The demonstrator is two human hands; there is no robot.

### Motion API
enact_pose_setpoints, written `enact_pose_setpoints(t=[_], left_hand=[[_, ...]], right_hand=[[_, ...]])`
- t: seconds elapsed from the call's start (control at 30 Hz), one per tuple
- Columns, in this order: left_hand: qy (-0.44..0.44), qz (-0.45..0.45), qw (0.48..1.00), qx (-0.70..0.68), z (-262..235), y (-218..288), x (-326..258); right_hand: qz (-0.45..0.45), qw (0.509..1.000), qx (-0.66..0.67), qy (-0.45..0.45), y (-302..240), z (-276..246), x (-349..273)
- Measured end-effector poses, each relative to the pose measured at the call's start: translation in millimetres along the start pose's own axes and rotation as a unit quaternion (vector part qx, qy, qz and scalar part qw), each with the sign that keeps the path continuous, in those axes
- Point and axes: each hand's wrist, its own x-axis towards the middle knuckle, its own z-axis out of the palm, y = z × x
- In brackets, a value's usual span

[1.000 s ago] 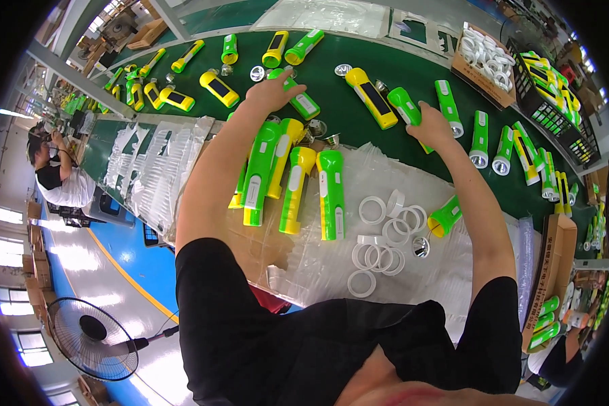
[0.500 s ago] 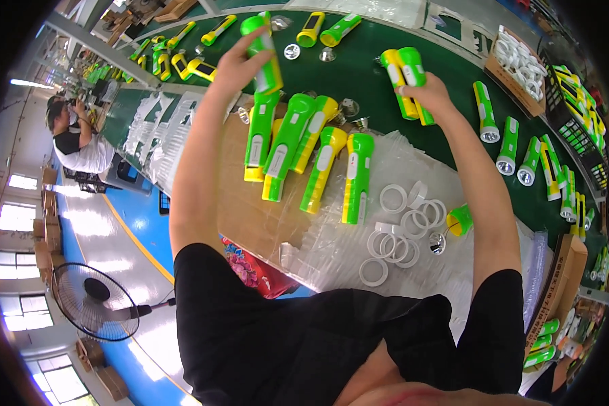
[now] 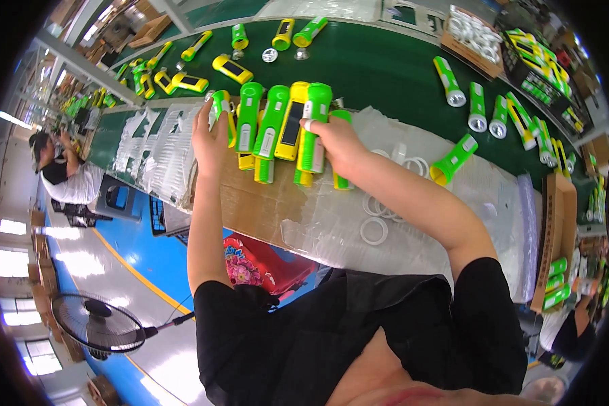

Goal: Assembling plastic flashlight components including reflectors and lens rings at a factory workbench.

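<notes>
At the workbench's near edge, your left hand (image 3: 211, 139) grips one green torch (image 3: 218, 108), your right hand (image 3: 338, 145) another (image 3: 314, 128), white rings (image 3: 375, 216) beside.

You're on a factory assembly line: a long green conveyor belt (image 3: 386, 64) carries dozens of green and yellow flashlights (image 3: 272, 122), cardboard boxes (image 3: 560, 223) of parts stand alongside, another worker (image 3: 64, 176) sits nearby, and a floor fan (image 3: 91, 323) stands on the painted blue floor (image 3: 139, 250)
</notes>
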Motion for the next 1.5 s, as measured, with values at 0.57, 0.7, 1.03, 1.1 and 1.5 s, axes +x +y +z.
enact_pose_setpoints(t=[0.57,0.7,1.03,1.1,1.5], left_hand=[[-0.147,0.185,0.956,-0.175,25.3,174.0,-76.9],[-0.227,0.160,0.927,-0.252,59.1,199.0,-89.5],[-0.269,0.141,0.904,-0.300,73.0,248.1,-114.2],[-0.251,0.055,0.895,-0.364,83.8,262.4,-117.1],[-0.494,-0.110,0.711,-0.488,117.3,320.4,-160.1]], right_hand=[[-0.326,0.595,-0.732,0.062,-72.3,-192.1,-118.9],[-0.317,0.494,-0.809,-0.042,-66.5,-249.3,-122.0],[-0.348,0.785,-0.503,0.101,-95.2,-230.8,-150.1],[-0.372,0.806,-0.443,0.122,-99.5,-213.1,-177.9],[-0.281,0.802,-0.506,0.147,-30.5,-194.6,-269.6]])
